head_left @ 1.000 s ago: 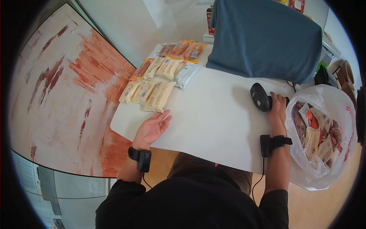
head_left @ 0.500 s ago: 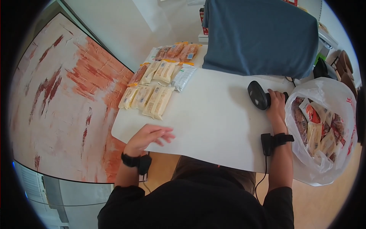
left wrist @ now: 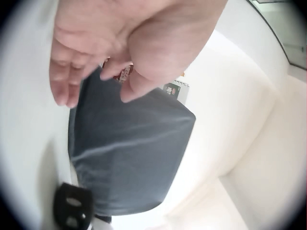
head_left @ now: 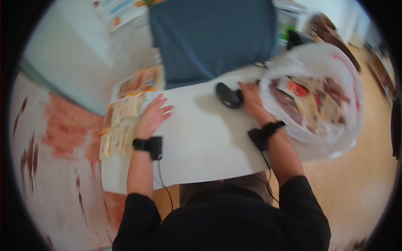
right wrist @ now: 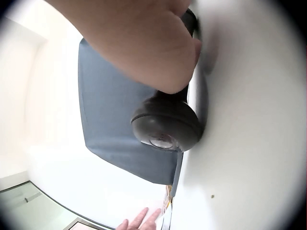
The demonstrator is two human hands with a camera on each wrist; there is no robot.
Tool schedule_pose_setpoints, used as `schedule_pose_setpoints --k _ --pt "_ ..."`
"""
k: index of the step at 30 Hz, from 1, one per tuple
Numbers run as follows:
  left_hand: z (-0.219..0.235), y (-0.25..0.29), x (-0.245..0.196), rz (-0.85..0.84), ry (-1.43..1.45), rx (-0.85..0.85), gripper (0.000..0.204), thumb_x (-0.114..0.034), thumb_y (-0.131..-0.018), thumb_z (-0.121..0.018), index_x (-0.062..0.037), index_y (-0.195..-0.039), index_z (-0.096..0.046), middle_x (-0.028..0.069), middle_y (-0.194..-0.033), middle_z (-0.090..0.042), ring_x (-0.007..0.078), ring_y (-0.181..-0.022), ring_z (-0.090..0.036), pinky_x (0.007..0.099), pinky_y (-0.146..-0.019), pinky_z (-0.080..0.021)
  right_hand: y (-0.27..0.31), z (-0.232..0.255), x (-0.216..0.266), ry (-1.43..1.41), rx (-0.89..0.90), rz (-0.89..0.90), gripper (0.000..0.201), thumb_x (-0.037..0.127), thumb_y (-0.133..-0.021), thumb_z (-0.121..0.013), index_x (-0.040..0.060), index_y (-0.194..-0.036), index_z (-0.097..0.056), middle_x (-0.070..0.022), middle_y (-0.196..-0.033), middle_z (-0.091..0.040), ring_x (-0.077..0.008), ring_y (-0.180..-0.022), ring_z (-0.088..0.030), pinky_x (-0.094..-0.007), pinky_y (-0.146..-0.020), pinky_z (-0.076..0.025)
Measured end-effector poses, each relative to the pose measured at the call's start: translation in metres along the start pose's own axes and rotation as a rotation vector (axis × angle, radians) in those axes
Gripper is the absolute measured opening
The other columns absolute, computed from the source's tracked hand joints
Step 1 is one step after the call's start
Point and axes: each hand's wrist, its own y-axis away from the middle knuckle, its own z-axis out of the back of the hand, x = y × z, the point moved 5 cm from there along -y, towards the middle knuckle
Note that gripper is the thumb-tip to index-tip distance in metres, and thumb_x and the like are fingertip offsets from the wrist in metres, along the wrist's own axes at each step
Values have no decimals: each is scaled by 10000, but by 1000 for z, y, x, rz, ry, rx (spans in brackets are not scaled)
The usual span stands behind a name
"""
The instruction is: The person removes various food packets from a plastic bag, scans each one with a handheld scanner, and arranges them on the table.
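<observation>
At the right side of the white table [head_left: 197, 146], my right hand [head_left: 252, 100] grips the handle of a black barcode scanner [head_left: 228, 96]. The scanner's rounded head lies low over the tabletop, and its handle is mostly hidden by the hand in the right wrist view. My left hand [head_left: 151, 119] is empty, fingers spread and slightly bent, just right of the rows of packs. Those are cream-coloured food packs [head_left: 131, 105] in front and reddish-brown packs [head_left: 146, 78] behind, blurred in the head view. In the left wrist view the left palm [left wrist: 158, 43] shows nothing held.
A white plastic bag [head_left: 352, 90] full of mixed food packs stands at the table's right end. Along the back hangs a blue-grey cloth [head_left: 213, 37] draped over something. A large painted panel [head_left: 71, 125] leans at the left. Black wrist cameras [head_left: 155, 147] trail cables.
The head view has swung right, shifting the table and bag leftward and blurring. My left hand has moved forward from the front edge to beside the packs. The right hand keeps hold of the scanner.
</observation>
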Motion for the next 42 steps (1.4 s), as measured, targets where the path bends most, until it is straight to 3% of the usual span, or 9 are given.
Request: schedule_pose_setpoints --k 5,14,19,24,32,33,37,40,42 --pt "-51 25 20 91 0 438 442 -214 -950 -424 -32 -1347 -361 156 -1313 -466 209 -974 -585 312 -842 -482 -1 11 10 -128 -62 -20 556 -110 -629 -531 66 -1156 -558 -155 -1105 -547 -362 -1155 -410 -419 -1021 -312" --pt "-49 8 55 61 136 207 397 -132 -942 -427 14 -1308 -385 185 -1221 -516 221 -997 -571 302 -880 -473 14 129 85 -124 -445 382 445 -118 -626 -487 63 -1002 -641 -89 -1094 -601 -298 -1146 -474 -457 -993 -342" --pt "-44 5 60 58 147 224 376 -107 -937 -426 26 -1289 -404 176 -1182 -538 212 -995 -569 297 -882 -471 44 191 8 140 -441 74 421 -78 -622 -557 36 -1019 -637 -114 -1090 -601 -340 -1061 -508 -409 -920 -409" --pt "-44 4 62 59 142 237 363 -115 -932 -445 32 -1264 -425 172 -1166 -548 211 -993 -569 294 -880 -470 118 197 -149 539 -73 -553 317 106 -774 -525 17 -1066 -613 -204 -1001 -614 -389 -984 -540 -426 -883 -419" --pt "-42 3 63 31 128 223 350 -113 -924 -467 42 -1237 -442 177 -1132 -564 214 -992 -572 301 -883 -469 134 198 -174 -94 -78 -630 330 186 -742 -612 -19 -1000 -625 -127 -780 -651 -202 -708 -612 -324 -633 -462" --pt "-41 1 65 24 128 224 345 -111 -922 -473 44 -1229 -449 177 -1125 -566 216 -992 -573 305 -885 -471 128 201 -173 -118 -13 -630 310 186 -738 -623 -13 -976 -635 -107 -749 -649 -169 -681 -604 -305 -614 -458" --pt "-39 1 71 12 25 172 323 -113 -908 -516 48 -1186 -485 162 -1083 -579 225 -959 -596 311 -868 -488 96 245 -118 126 -430 -342 187 169 -746 -658 -3 -795 -605 -59 -652 -575 -140 -614 -536 -306 -582 -429" --pt "-38 -3 74 25 11 172 330 -143 -903 -542 43 -1172 -499 135 -1031 -595 216 -941 -604 305 -859 -492 77 238 -60 -459 -613 -184 181 156 -845 -631 -6 -921 -605 -12 -794 -617 -89 -713 -540 -245 -632 -438" --pt "-42 1 70 10 -43 161 320 -170 -903 -547 36 -1147 -523 114 -1006 -601 206 -942 -603 300 -864 -488 58 220 3 -707 -502 -171 211 150 -855 -625 -11 -988 -603 -20 -842 -619 -79 -724 -551 -212 -650 -436"
